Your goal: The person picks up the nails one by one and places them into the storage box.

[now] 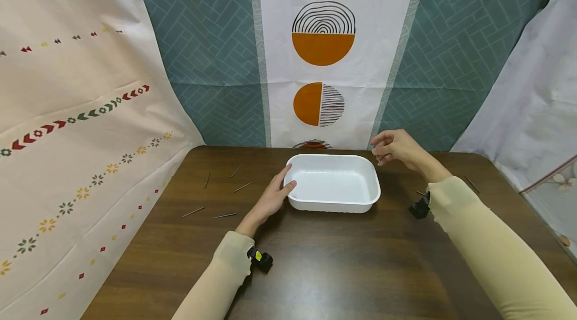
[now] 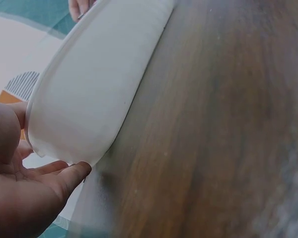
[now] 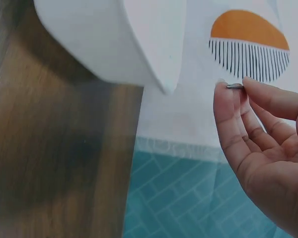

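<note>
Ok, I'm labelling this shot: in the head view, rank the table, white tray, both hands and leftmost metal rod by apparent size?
1. Table
2. White tray
3. Left hand and right hand: too alike to rank
4. Leftmost metal rod

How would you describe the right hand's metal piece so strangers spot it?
On the brown table stands a white tray. Beside its right end hovers the right hand, pinching the slim metal piece; similar pieces lie on the table, but this one is held.
</note>
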A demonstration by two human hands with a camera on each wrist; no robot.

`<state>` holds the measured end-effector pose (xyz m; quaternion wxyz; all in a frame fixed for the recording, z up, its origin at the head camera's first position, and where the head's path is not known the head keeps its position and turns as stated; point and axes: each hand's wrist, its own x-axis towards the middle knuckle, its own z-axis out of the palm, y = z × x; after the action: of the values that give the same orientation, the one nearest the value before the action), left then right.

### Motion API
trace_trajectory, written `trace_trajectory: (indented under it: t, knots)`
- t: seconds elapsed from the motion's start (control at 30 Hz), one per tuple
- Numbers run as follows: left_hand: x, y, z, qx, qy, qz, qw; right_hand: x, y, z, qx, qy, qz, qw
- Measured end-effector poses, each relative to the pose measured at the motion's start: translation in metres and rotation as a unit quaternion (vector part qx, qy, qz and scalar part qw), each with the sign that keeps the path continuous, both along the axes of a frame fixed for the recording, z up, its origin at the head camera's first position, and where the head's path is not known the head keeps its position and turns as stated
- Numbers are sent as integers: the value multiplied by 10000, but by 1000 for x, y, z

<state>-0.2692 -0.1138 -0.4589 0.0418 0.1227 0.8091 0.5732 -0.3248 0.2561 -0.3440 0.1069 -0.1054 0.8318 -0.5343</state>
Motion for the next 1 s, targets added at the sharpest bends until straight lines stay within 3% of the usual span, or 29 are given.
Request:
trace_trajectory:
  t: [0.27, 1.0]
  knots:
    - [0, 0, 2, -38, 13, -31, 10000, 1, -17, 0, -191, 72, -60, 9998]
    - [1, -1, 0, -21, 60, -39, 10000, 2, -46, -24, -538, -230, -97, 9982]
